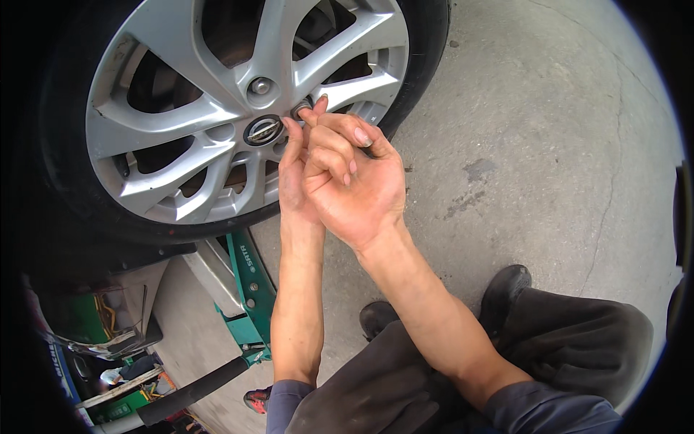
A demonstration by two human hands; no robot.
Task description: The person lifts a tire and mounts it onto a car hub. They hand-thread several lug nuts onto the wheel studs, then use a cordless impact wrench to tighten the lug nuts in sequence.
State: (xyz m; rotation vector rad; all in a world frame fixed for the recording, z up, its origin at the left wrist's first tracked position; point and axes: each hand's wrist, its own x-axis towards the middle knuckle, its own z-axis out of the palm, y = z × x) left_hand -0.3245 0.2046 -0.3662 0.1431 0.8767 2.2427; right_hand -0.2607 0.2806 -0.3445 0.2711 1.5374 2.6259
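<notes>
Palm up with its fingers curled, the right hand (361,177) overlapped the left hand (292,184), which lay partly hidden behind it, so whether either one pinched anything could not be told. At the fingertips sat a metal wheel fastener (300,106), beside the centre cap (263,130), seemingly hard, light and perhaps slick, best taken by its rounded sides; around it the silver wheel (233,101) looked rigid and likely heavy, with a green jack (253,289) farther below.

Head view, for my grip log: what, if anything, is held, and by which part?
Fingers seem to touch the outer end of a wheel nut; whether they hold it cannot be told.
</notes>
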